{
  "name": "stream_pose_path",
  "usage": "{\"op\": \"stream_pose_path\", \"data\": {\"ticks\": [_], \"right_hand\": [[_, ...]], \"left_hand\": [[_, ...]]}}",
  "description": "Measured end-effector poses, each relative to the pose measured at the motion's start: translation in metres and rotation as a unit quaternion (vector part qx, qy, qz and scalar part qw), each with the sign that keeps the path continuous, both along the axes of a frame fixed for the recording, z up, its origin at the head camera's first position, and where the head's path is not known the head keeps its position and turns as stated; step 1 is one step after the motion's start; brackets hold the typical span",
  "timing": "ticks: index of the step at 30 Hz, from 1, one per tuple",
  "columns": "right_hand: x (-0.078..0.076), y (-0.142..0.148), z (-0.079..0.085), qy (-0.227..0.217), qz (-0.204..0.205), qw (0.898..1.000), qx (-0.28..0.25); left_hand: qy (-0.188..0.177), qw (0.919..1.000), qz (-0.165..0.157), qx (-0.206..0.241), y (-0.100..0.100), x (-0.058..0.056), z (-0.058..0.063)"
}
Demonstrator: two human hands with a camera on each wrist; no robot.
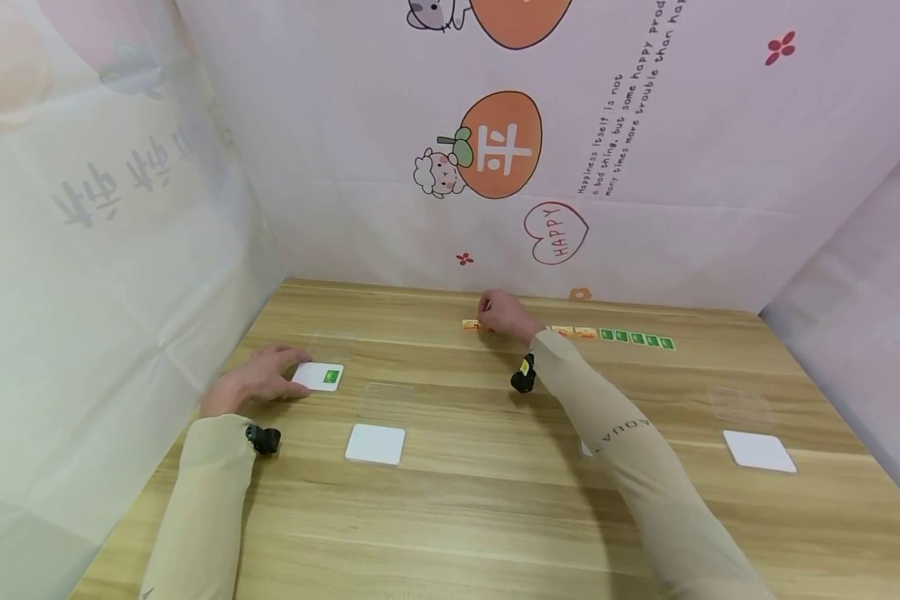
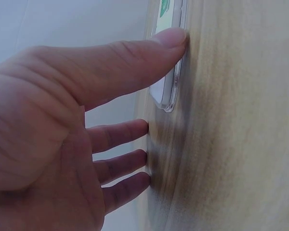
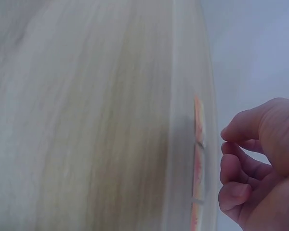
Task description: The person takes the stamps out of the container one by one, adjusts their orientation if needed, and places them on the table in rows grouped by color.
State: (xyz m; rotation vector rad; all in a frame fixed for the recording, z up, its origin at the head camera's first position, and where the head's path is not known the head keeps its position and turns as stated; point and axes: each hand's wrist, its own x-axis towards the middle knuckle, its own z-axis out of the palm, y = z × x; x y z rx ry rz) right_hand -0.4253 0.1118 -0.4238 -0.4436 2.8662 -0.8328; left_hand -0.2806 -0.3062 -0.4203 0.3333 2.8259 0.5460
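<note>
My left hand (image 1: 258,379) is at the table's left side, gripping a white card (image 1: 311,377) with a small green sticker (image 1: 332,377) on its right end. In the left wrist view the thumb lies over the edge of this card (image 2: 158,91), which has a clear rim; the other fingers reach down beside it. Toward the back of the table, my right hand (image 1: 506,315) hovers over a row of small orange stickers (image 1: 471,326), partly covering them. Its fingers are curled, thumb and index tips close together, and nothing shows between them in the right wrist view.
Several green stickers (image 1: 637,338) continue the row to the right. Another white card (image 1: 375,444) lies front centre with a clear cover (image 1: 386,401) behind it. A further white card (image 1: 760,451) and clear cover (image 1: 740,406) lie right; one more is mostly hidden under my right sleeve (image 1: 622,425).
</note>
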Motion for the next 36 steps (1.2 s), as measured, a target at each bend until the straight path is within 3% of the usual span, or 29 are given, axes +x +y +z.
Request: {"op": "stream_pose_path", "data": {"ticks": [7, 14, 36], "right_hand": [[0.011, -0.009, 0.015, -0.005, 0.009, 1.0, 0.0], [0.016, -0.018, 0.016, 0.021, 0.023, 0.999, 0.012], [0.045, -0.053, 0.023, 0.017, 0.059, 0.998, -0.033]], "left_hand": [[0.0, 1.0, -0.001, -0.005, 0.0, 0.0, 0.0], [-0.001, 1.0, -0.002, -0.008, 0.0, 0.0, 0.0], [0.003, 1.0, -0.006, -0.005, 0.0, 0.002, 0.002]]}}
